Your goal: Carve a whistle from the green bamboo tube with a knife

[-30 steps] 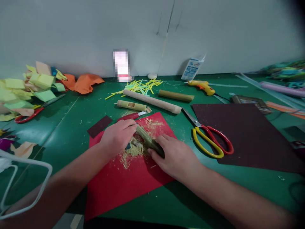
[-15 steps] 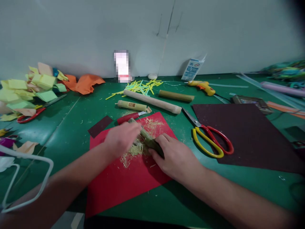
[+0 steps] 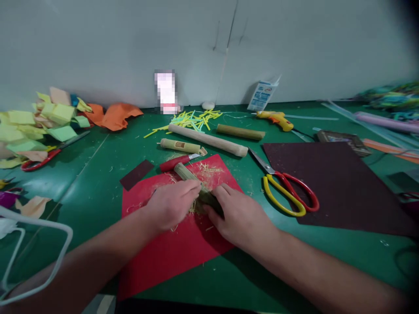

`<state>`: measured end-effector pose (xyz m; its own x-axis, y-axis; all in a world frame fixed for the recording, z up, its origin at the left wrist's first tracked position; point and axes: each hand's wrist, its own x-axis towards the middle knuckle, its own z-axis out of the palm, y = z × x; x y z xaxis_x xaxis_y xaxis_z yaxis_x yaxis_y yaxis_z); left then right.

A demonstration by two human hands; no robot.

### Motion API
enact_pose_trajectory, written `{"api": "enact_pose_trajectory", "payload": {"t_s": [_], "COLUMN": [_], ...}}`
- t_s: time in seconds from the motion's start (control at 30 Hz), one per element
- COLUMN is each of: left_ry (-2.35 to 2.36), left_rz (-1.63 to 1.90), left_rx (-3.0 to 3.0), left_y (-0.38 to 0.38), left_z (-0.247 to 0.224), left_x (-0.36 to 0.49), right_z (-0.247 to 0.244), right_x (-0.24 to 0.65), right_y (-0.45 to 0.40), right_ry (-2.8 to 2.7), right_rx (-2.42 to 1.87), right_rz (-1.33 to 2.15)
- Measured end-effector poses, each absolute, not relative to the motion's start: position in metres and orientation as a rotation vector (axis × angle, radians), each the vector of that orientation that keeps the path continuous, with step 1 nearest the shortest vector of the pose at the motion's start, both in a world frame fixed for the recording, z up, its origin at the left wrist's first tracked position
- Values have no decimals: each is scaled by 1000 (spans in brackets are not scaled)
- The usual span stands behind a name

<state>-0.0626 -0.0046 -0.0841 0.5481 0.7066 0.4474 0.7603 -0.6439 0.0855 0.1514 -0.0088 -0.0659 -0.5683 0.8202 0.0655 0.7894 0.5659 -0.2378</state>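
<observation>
My right hand (image 3: 240, 213) grips the near end of a green bamboo tube (image 3: 186, 172), which slants up to the left over a red sheet (image 3: 163, 261). Against the tube's middle, my left hand (image 3: 173, 203) is closed, its fingers pressed together; what they hold, if anything, is hidden. Pale shavings (image 3: 209, 168) lie scattered on the sheet. Just beyond the tube's far end rests a red-handled knife (image 3: 173, 163), its blade pointing right. Behind the knife lies a bamboo piece (image 3: 180, 145) with a rectangular cut-out.
Red-and-yellow scissors (image 3: 284, 185) overlap a dark sheet (image 3: 334, 187) on the right. Farther back are a pale stick (image 3: 209, 140), another bamboo tube (image 3: 240, 132), yellow strips (image 3: 193, 120) and a yellow glue gun (image 3: 276, 119). Folded papers (image 3: 39, 120) heap up at left, near a white frame (image 3: 67, 231).
My left hand has slid along the tube toward my right hand, uncovering more of the tube's far end. My right hand keeps its grip in nearly the same place.
</observation>
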Motion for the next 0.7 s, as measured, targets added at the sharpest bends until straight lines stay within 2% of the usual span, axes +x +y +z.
{"api": "enact_pose_trajectory", "payload": {"t_s": [0.17, 0.33, 0.47, 0.57, 0.7], "left_ry": [-1333, -1237, -1418, -1365, -1449], "left_rz": [-665, -601, -624, -528, -654], "left_rx": [-2509, -2600, -2497, -2626, -2523], "left_y": [-4, -3, 1, 0, -3], "left_z": [-81, -82, -81, -80, -79], "left_x": [-70, -71, -73, -70, -66], "right_z": [-65, -66, -67, -68, -68], "right_x": [152, 152, 151, 151, 151], "right_y": [-10, -9, -9, -9, -8], "right_ry": [-2608, -2617, -2599, -2612, -2607], "right_rx": [-1373, -1370, -1360, -1356, -1358], "right_rz": [247, 254, 193, 200, 184]}}
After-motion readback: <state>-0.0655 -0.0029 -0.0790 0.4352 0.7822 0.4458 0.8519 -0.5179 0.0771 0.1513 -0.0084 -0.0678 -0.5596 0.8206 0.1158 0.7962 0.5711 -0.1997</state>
